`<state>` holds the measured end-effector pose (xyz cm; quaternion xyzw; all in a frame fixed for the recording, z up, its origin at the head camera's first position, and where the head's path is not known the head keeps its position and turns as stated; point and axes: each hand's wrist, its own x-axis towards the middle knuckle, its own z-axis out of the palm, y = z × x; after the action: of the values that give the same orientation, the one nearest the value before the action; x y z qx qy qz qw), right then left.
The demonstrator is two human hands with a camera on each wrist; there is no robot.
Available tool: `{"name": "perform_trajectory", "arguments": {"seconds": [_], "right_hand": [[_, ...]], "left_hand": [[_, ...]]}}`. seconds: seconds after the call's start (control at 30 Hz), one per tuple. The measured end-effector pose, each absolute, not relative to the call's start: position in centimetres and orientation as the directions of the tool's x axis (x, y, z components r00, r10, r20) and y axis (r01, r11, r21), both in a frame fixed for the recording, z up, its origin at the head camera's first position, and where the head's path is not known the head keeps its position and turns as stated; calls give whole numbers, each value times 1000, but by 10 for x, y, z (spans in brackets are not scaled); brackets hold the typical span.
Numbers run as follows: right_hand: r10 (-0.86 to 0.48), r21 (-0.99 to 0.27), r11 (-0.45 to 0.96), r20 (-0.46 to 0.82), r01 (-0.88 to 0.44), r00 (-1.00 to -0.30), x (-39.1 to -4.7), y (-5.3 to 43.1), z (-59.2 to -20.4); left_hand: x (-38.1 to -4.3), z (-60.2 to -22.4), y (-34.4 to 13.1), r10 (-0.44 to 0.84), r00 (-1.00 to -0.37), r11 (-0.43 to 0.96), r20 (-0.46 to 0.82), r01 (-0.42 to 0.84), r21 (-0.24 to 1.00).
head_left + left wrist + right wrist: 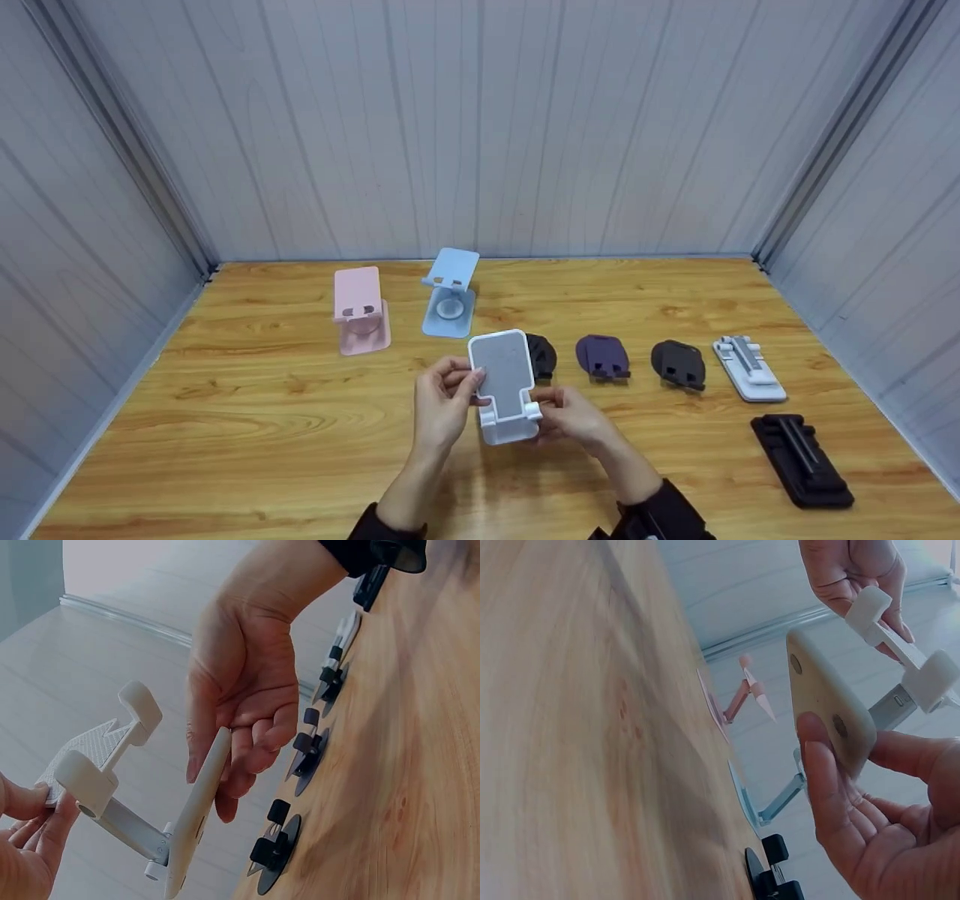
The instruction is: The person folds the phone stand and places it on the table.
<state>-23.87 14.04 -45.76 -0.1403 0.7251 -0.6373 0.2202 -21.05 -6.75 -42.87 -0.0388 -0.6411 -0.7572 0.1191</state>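
A white phone stand (504,375) with a grey pad on its upper plate is held up above the table, unfolded. My left hand (442,401) pinches the upper plate by its left edge, thumb on the grey face. My right hand (576,421) grips the base, and in the right wrist view the thumb and fingers lie on both sides of that base (829,701). Seen from the left wrist, the arm (131,829) between base and plate is swung out, with two rounded lips (140,714) at the plate's lower end.
Behind stand an unfolded pink stand (358,294) and light blue stand (454,268). Rightward lie a black round-based stand (541,357), partly hidden, a purple one (602,355), a dark one (679,362), a folded white stand (750,369) and a folded black stand (802,461). Pale walls (480,127) enclose the table.
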Motion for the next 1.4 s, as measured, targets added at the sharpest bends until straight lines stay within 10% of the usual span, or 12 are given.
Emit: {"name": "perform_trajectory", "arguments": {"seconds": [1.4], "right_hand": [[-426,-995,38,-98,90,-899,-233,132,-455]], "left_hand": [[-207,-438,-60,-110,-945,-7,309,312,950]]}}
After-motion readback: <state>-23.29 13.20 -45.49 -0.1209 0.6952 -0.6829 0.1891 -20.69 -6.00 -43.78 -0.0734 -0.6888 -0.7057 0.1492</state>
